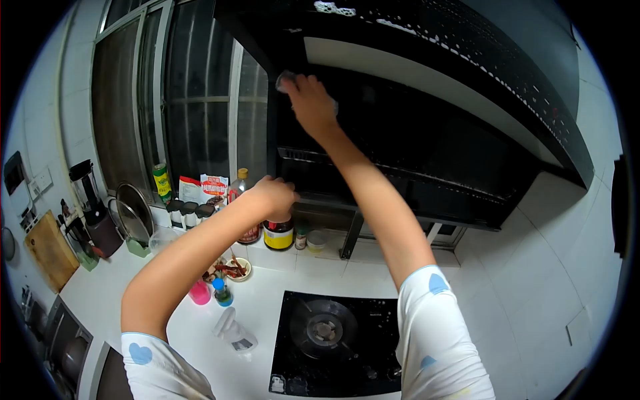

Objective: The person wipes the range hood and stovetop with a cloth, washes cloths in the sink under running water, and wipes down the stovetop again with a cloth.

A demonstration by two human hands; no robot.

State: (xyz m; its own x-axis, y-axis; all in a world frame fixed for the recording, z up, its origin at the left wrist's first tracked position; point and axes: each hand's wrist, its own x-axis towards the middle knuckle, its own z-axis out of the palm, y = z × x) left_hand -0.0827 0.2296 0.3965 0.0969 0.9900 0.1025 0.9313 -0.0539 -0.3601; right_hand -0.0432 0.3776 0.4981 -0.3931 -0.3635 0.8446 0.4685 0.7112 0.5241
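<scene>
My right hand (312, 105) is raised to the black range hood (413, 140), pressing a crumpled greyish cloth (285, 81) against its inner panel near the left side. Bits of the cloth stick out past the fingers. Lower down, my left hand (275, 198) is at the hood's lower left corner, its curled fingers seeming to grip the edge. What lies under those fingers is hidden. Just below that hand stands a dark jar with a yellow label (279, 237). White foamy spots dot the hood's front rim (493, 77).
Beneath the hood is a black gas stove (323, 347). A clear plastic bottle (235, 331), a blue-capped bottle (223, 293) and a bowl of dried chillies (238, 269) stand on the white counter. Knives, a cutting board (51, 252) and a blender (93, 207) are at left.
</scene>
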